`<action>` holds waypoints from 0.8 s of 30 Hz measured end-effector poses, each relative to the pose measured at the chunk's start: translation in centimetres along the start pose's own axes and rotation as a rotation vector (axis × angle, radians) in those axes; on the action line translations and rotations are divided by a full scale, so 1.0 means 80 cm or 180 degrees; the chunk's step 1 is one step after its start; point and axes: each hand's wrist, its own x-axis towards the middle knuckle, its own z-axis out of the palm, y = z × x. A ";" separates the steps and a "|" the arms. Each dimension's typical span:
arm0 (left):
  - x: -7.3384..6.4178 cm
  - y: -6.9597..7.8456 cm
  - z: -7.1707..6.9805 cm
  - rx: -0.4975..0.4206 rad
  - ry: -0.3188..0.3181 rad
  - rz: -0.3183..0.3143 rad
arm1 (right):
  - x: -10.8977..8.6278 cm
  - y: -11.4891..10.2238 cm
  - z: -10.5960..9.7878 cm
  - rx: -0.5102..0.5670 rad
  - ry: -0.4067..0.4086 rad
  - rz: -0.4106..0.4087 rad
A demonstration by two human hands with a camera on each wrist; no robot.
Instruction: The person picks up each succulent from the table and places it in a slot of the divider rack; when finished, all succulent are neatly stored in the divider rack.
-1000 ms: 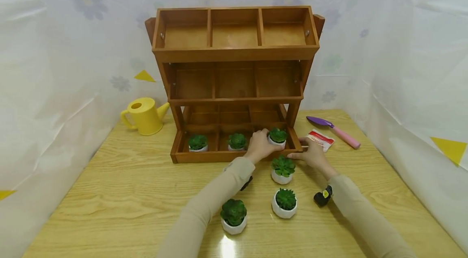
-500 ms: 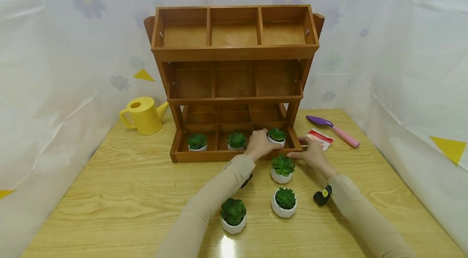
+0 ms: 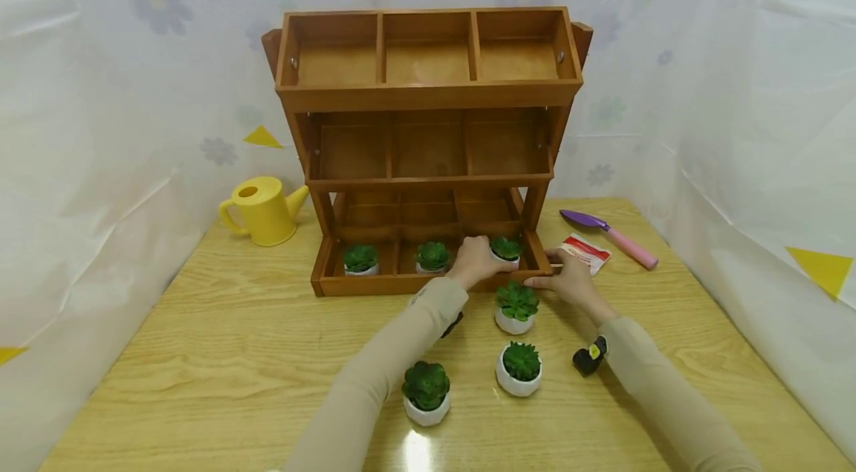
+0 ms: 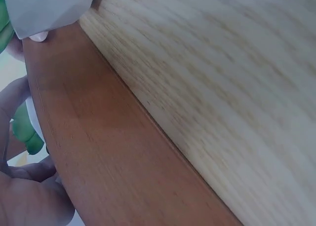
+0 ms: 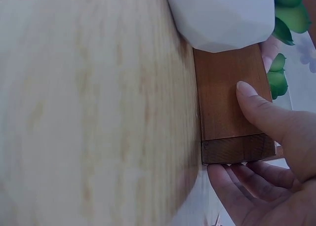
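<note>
In the head view my left hand (image 3: pixel 473 262) grips a small potted succulent (image 3: pixel 506 249) in the right compartment of the wooden shelf's (image 3: pixel 428 98) bottom tier. The left wrist view catches the thumb and fingers around that plant (image 4: pixel 27 130), partly hidden behind the front board. At the tier's right front corner, my right hand (image 3: pixel 571 279) holds the wood; its thumb (image 5: pixel 256 105) lies on the front face and its fingers press the end. Another succulent in a white pot (image 3: pixel 515 308) stands just in front of the shelf, between the hands.
Succulents occupy the left (image 3: pixel 361 260) and middle (image 3: pixel 432 256) bottom compartments. Two more pots, one at centre (image 3: pixel 426 394) and one to its right (image 3: pixel 519 369), stand nearer me. A yellow watering can (image 3: pixel 266 212) is left; a purple trowel (image 3: pixel 608 238) and red-white packet (image 3: pixel 586 252) lie right.
</note>
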 end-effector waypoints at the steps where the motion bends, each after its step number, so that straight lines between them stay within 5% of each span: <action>1: 0.000 0.000 -0.001 -0.0015 -0.0011 -0.0002 | 0.001 0.000 0.000 -0.0002 -0.0001 0.0000; 24: -0.006 -0.004 -0.018 -0.0349 -0.0175 -0.0025 | 0.000 -0.001 -0.002 -0.0077 -0.0023 -0.0036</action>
